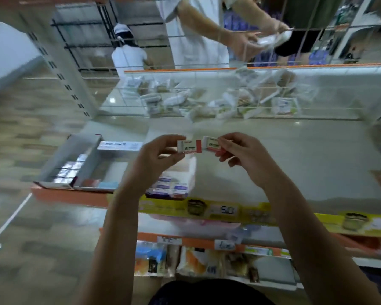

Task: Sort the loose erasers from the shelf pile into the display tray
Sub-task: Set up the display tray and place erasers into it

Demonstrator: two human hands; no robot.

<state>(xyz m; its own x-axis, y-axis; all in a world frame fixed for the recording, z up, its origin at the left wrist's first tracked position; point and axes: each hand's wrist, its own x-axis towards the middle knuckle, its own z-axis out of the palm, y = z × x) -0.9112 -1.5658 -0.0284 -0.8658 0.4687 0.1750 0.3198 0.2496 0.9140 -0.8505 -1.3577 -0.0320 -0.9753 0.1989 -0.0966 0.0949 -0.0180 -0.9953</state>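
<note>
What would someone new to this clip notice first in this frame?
Two raised hands at centre: the left hand pinches a red-and-white eraser, and the right hand pinches a second eraser beside it, above the shelf. Below the left hand, a white display tray holds rows of erasers; the loose pile lies behind a wire rail at the back.

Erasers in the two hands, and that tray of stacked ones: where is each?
Left eraser (189, 146): head view, middle of its printed sleeve.
Right eraser (211, 143): head view, its white end.
Tray (193, 170): head view, its right wall.
</note>
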